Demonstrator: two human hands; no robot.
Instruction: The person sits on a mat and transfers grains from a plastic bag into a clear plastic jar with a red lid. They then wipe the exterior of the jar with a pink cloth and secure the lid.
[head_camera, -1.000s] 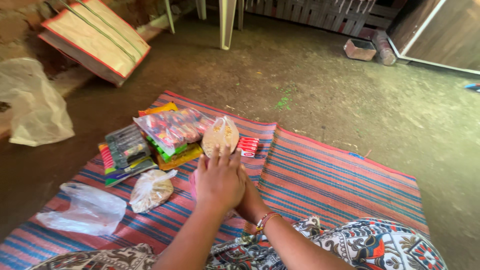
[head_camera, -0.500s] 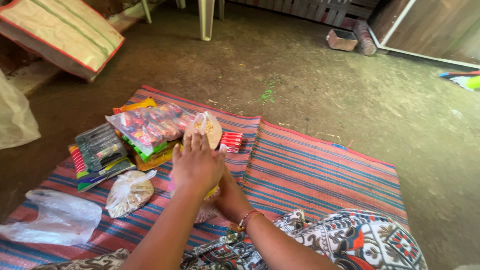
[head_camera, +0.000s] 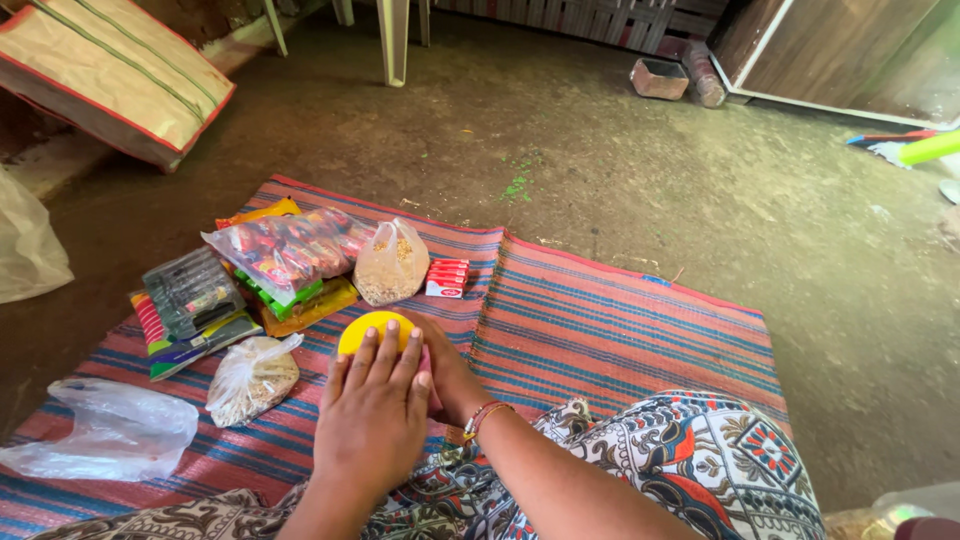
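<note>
Head view: left hand (head_camera: 372, 420) laid flat, fingers together, over a round yellow object (head_camera: 368, 330) on the striped mat (head_camera: 620, 330). Right hand (head_camera: 445, 375) tucked beneath and beside it, finger state not discernible. Clear bag of grain (head_camera: 390, 265) just beyond, apart.
</note>
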